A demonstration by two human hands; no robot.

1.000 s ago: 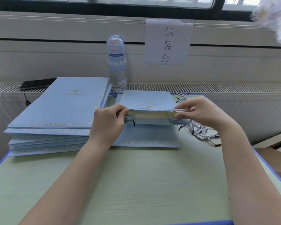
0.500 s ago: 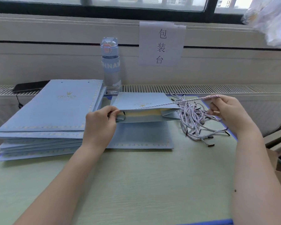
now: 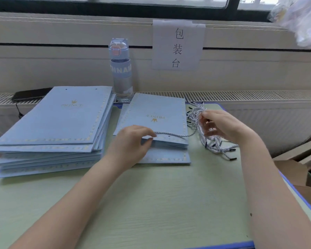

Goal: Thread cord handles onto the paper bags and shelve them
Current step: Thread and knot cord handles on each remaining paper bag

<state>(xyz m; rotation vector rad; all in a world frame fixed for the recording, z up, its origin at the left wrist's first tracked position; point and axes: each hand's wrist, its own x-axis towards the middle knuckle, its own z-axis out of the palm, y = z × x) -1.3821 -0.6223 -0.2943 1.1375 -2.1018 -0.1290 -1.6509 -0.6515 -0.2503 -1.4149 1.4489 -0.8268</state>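
A flat light-blue paper bag with a gold crown print lies toward the far edge of the pale green wooden surface, about midway along it, on top of another bag like it. A white-and-grey twisted cord trails across its near lip. The left hand pinches that cord's end at the lip between thumb and forefinger. The right hand is in the loose bundle of black-tipped cords near the far right edge. Its fingers are curled among the strands, though I cannot tell whether they actually grip one. This handle looks only begun: I see no cord seated through both holes. Along the left edge sits a tall stack of flat light-blue paper bags, none showing a handle, so most of the threading seems left to do. No shelf is in sight, so I would judge the shelving not yet started.
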